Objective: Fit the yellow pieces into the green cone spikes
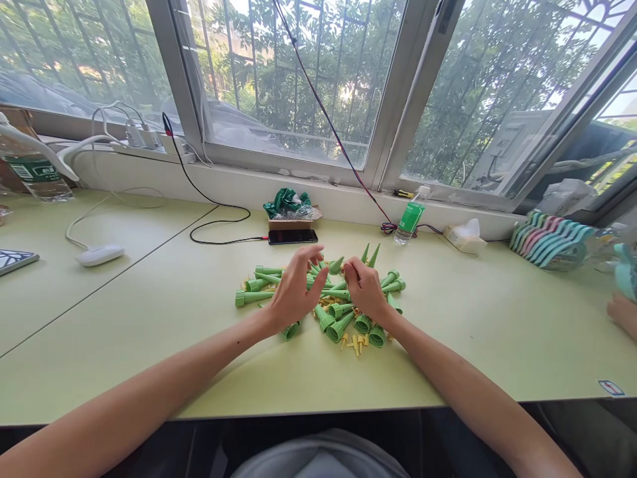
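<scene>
Trees (318,73) showed through the windows (391,126), and below them was a pale green table (149,318). Green cones (340,327) lay on it in a messy heap, pointing all ways, with small yellow bits (359,344) in among them and at the front. Both hands were over the heap and did not touch each other. The left hand (297,285) was spread, thumb away from its fingers, with nothing to be seen in its grip. The right hand (365,287) was curled, thumb by its bent fingers; whether it held something small could not be told. One cone (336,266) showed between the hands, just left of the right hand's fingertips, and the right hand seemed a bit nearer to it. Its long way seemed to slant up to the right, with the tip that way. Two more cones (374,256) poked up behind the right hand. Past the heap lay a phone (292,237).
</scene>
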The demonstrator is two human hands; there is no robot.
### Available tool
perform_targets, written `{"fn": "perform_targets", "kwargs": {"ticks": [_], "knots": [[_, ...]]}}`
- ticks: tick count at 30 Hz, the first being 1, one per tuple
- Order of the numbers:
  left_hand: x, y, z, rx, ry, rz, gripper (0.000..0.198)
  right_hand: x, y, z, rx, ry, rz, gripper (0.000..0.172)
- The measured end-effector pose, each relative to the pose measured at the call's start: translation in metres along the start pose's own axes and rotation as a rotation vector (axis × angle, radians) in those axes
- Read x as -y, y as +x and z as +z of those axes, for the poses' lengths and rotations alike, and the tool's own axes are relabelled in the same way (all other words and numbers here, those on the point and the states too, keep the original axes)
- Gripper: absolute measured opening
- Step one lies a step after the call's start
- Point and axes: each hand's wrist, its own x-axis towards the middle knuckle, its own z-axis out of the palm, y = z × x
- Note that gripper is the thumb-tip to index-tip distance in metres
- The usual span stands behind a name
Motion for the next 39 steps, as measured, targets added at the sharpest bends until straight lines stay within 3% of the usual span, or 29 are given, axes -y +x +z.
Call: {"fn": "perform_targets", "kwargs": {"ticks": [3,7,11,16,22,39], "knots": [[0.000,0.004,-0.001,0.048,-0.039,-0.208,0.018,0.001,0.000,-0.001,-0.025,-0.005,-0.005,0.033],[0.006,0.007,-0.001,0.184,-0.182,-0.441,0.053,0.002,-0.002,-0.002,0.019,-0.039,-0.084,0.030],[0.006,0.009,-0.002,0.252,-0.315,-0.594,0.059,0.004,-0.004,-0.002,0.057,-0.028,-0.144,0.027],[-0.002,0.013,-0.005,0.319,-0.400,-0.634,0.054,0.004,-0.005,-0.001,0.078,-0.013,-0.129,0.027],[-0.005,0.014,-0.008,0.285,-0.441,-0.648,0.050,0.003,-0.004,-0.001,0.081,-0.020,-0.123,0.029],[0.001,0.007,-0.004,0.173,-0.298,-0.425,0.032,0.002,-0.004,0.001,0.088,0.007,-0.050,0.035]]}}
